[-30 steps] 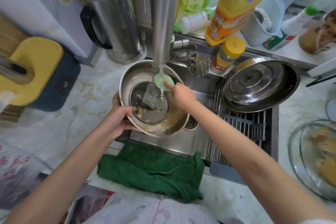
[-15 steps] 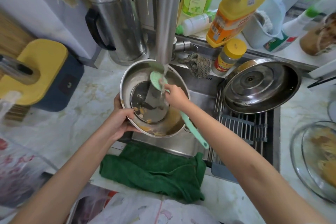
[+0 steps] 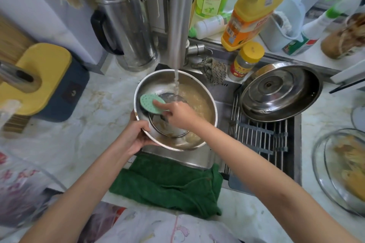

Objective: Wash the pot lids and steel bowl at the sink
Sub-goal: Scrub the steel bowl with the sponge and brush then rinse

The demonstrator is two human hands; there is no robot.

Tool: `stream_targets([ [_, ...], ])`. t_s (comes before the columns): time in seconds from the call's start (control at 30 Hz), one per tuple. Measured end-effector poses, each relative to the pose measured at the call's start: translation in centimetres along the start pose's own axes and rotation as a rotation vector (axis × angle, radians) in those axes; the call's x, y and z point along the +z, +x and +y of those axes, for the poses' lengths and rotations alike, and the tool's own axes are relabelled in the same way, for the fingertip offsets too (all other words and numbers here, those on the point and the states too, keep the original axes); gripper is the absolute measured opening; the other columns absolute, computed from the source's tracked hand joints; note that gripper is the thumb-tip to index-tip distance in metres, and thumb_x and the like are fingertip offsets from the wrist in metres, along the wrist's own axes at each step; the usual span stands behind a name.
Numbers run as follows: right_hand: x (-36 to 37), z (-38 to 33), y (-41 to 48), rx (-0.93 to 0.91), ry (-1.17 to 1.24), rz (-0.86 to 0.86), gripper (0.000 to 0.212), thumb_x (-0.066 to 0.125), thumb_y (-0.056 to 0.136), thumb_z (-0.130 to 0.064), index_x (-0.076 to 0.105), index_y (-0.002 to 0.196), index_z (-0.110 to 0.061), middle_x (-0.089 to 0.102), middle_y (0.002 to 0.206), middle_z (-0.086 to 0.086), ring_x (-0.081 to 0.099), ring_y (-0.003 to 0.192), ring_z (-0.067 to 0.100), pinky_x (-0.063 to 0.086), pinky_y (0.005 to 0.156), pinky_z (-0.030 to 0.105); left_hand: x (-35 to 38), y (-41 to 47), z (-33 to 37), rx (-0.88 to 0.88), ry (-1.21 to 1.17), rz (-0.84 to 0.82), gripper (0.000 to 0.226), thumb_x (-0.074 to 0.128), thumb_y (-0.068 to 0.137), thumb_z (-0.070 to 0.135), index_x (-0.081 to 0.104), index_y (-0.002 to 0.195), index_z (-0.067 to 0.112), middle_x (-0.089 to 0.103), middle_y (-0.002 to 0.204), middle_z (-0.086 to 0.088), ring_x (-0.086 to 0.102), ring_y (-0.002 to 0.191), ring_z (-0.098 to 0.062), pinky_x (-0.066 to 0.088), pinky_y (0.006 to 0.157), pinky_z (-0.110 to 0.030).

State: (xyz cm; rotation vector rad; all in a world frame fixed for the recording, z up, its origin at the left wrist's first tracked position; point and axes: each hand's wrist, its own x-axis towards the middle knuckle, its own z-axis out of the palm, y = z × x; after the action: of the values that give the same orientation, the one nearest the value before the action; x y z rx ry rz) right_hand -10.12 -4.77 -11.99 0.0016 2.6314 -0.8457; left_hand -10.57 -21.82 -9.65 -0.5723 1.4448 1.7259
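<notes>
A steel bowl (image 3: 199, 87) is held tilted over the sink, with murky brown water and food bits in it. My left hand (image 3: 136, 134) grips its near-left rim. A small glass pot lid (image 3: 167, 126) lies inside the bowl. My right hand (image 3: 177, 113) holds a green round-headed scrubber (image 3: 150, 103) against the bowl's left inner wall, above the lid. Water runs from the tap (image 3: 180, 16) into the bowl. A large steel pot lid (image 3: 280, 92) rests upside down on the drain rack (image 3: 258, 134).
A green towel (image 3: 169, 183) lies over the sink's front edge. A steel kettle (image 3: 126, 27) and a yellow-topped box (image 3: 43, 79) stand at left. Detergent bottles (image 3: 250, 8) line the back ledge. A glass dish (image 3: 341, 165) with food leftovers sits at right.
My right hand has swept the scrubber from the bowl's far side to its left inner wall. The water in the bowl has risen and turned murkier. My left hand keeps its grip.
</notes>
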Motion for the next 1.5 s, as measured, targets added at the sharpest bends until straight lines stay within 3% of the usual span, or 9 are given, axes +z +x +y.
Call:
stream_targets([
  [0.2, -2.4, 4.6, 0.5, 0.236, -0.126, 0.153, 0.060, 0.046, 0.091, -0.010, 0.040, 0.144, -0.036, 0.063, 0.112, 0.017, 0.062, 0.098, 0.036, 0.042, 0.072, 0.034, -0.7, -0.1, -0.2, 0.025, 0.012, 0.005, 0.094, 0.046, 0.049, 0.000, 0.035, 0.142, 0.007, 0.059, 0.116, -0.023, 0.071, 0.070, -0.029, 0.056, 0.050, -0.046],
  [0.43, -1.6, 3.5, -2.3, -0.266, -0.279, -0.096, 0.056, 0.043, 0.094, -0.013, 0.042, 0.140, -0.044, 0.057, 0.086, 0.004, 0.054, 0.072, 0.022, 0.044, 0.063, 0.037, -0.9, -0.4, -0.1, 0.031, -0.012, -0.026, 0.092, 0.045, 0.050, -0.001, 0.035, 0.141, 0.003, 0.061, 0.111, -0.020, 0.071, 0.071, -0.030, 0.056, 0.048, -0.047],
  [0.57, -3.2, 5.9, -1.3, -0.023, -0.315, 0.075, 0.053, 0.042, 0.097, -0.018, 0.038, 0.142, -0.044, 0.062, 0.103, 0.008, 0.061, 0.089, 0.030, 0.042, 0.065, 0.033, -1.1, -0.5, 0.1, 0.030, -0.029, -0.024, 0.090, 0.045, 0.050, -0.001, 0.036, 0.139, 0.003, 0.063, 0.105, -0.017, 0.070, 0.077, -0.030, 0.057, 0.049, -0.046],
  [0.73, -1.8, 3.5, -2.8, -0.299, -0.217, -0.195, 0.053, 0.045, 0.096, -0.015, 0.042, 0.140, -0.045, 0.060, 0.087, 0.002, 0.055, 0.071, 0.019, 0.040, 0.060, 0.032, -1.5, 0.2, 0.9, 0.062, -0.013, -0.014, 0.092, 0.045, 0.051, -0.001, 0.032, 0.141, 0.003, 0.062, 0.109, -0.018, 0.070, 0.073, -0.031, 0.056, 0.048, -0.048],
  [0.9, -4.6, 5.8, -1.0, -0.026, -0.386, 0.070, 0.051, 0.041, 0.097, -0.021, 0.039, 0.141, -0.047, 0.062, 0.106, 0.005, 0.062, 0.094, 0.029, 0.044, 0.066, 0.034, -1.4, 0.2, 0.9, 0.062, 0.013, -0.033, 0.092, 0.046, 0.051, -0.001, 0.030, 0.142, 0.006, 0.061, 0.105, -0.016, 0.067, 0.078, -0.031, 0.056, 0.049, -0.049],
  [1.1, -3.3, 4.0, -2.9, -0.315, -0.326, -0.161, 0.057, 0.043, 0.094, -0.014, 0.040, 0.140, -0.047, 0.058, 0.085, 0.002, 0.054, 0.068, 0.019, 0.037, 0.057, 0.030, -1.0, 0.2, 1.5, 0.089, -0.004, -0.044, 0.092, 0.043, 0.050, -0.003, 0.031, 0.141, 0.005, 0.058, 0.107, -0.016, 0.070, 0.063, -0.027, 0.055, 0.044, -0.046],
  [1.27, -3.9, 3.6, -0.9, -0.045, -0.268, 0.113, 0.055, 0.043, 0.095, -0.015, 0.038, 0.144, -0.039, 0.053, 0.090, 0.002, 0.059, 0.079, 0.027, 0.038, 0.061, 0.033, -0.3, 0.6, 1.1, 0.102, 0.055, -0.073, 0.091, 0.045, 0.051, -0.001, 0.033, 0.140, 0.013, 0.058, 0.109, -0.015, 0.071, 0.067, -0.026, 0.056, 0.047, -0.048],
  [1.43, -1.2, 2.2, -3.3, -0.272, -0.121, -0.196, 0.057, 0.050, 0.094, -0.010, 0.042, 0.141, -0.040, 0.058, 0.085, 0.007, 0.053, 0.072, 0.022, 0.044, 0.067, 0.037, -1.0, 1.4, 1.5, 0.110, -0.015, -0.038, 0.078, 0.043, 0.065, -0.010, 0.032, 0.140, 0.005, 0.058, 0.113, -0.021, 0.071, 0.067, -0.029, 0.055, 0.043, -0.044],
  [1.5, -1.8, 2.4, -3.2, -0.237, -0.177, -0.143, 0.057, 0.048, 0.094, -0.010, 0.043, 0.140, -0.042, 0.059, 0.086, 0.003, 0.053, 0.070, 0.022, 0.047, 0.066, 0.040, -1.0, 1.4, 1.3, 0.114, 0.004, -0.041, 0.082, 0.045, 0.061, -0.008, 0.032, 0.140, 0.008, 0.058, 0.119, -0.023, 0.072, 0.071, -0.028, 0.056, 0.045, -0.042],
])
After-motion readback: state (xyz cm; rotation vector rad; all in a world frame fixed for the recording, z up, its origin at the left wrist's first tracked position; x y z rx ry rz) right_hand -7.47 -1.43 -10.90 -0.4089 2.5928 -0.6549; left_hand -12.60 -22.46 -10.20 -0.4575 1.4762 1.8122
